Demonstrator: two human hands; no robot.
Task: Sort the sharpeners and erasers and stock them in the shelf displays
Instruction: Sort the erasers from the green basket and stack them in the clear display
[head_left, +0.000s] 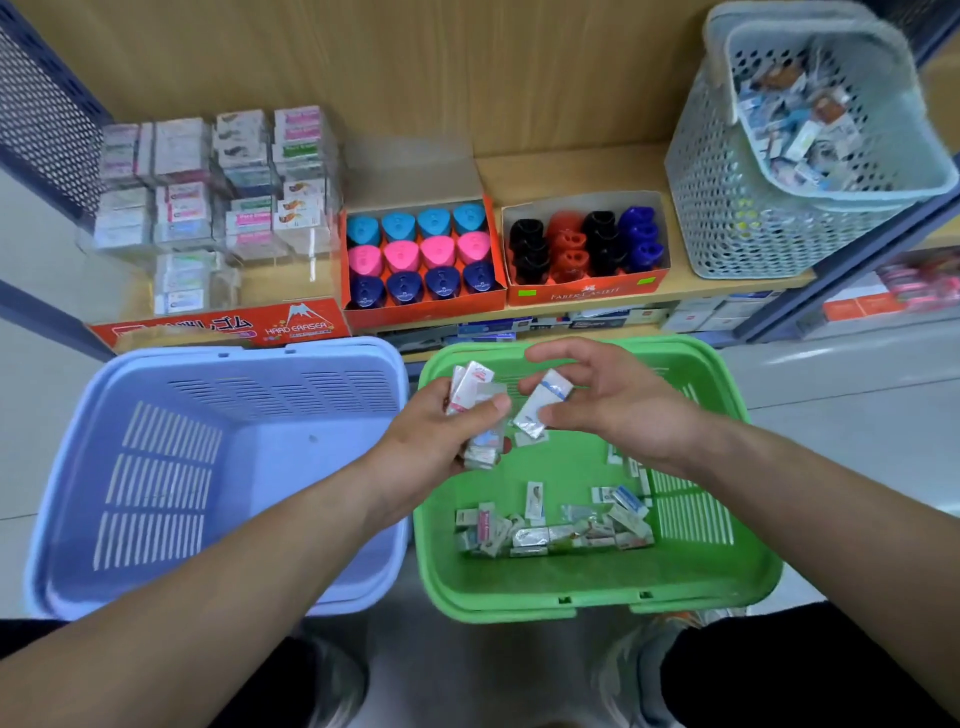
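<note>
Your left hand (441, 431) is curled round a small bunch of wrapped erasers (475, 395) and holds them over the far left part of the green basket (571, 605). Your right hand (608, 400) is just beside it and pinches one white eraser (543, 402) with a blue stripe between the thumb and fingers. The two hands are close, but the things they hold do not seem to touch. Down in the green basket lies a pile of loose erasers (550, 530), mostly near the side closest to you. The blue basket (218, 358) sits to its left, and the two baskets touch. Past them is the shelf (571, 166). On it stands an orange box (426, 312) with neat rows of light blue, pink and dark blue sharpeners (421, 254). Right beside it, a second orange box (587, 293) holds black, red and blue sharpeners (587, 241). At the left end of the shelf is a clear case (218, 176) stacked with eraser packs. At the right end a grey basket (737, 208) holds a smaller basket (883, 171) full of small mixed packs.
</note>
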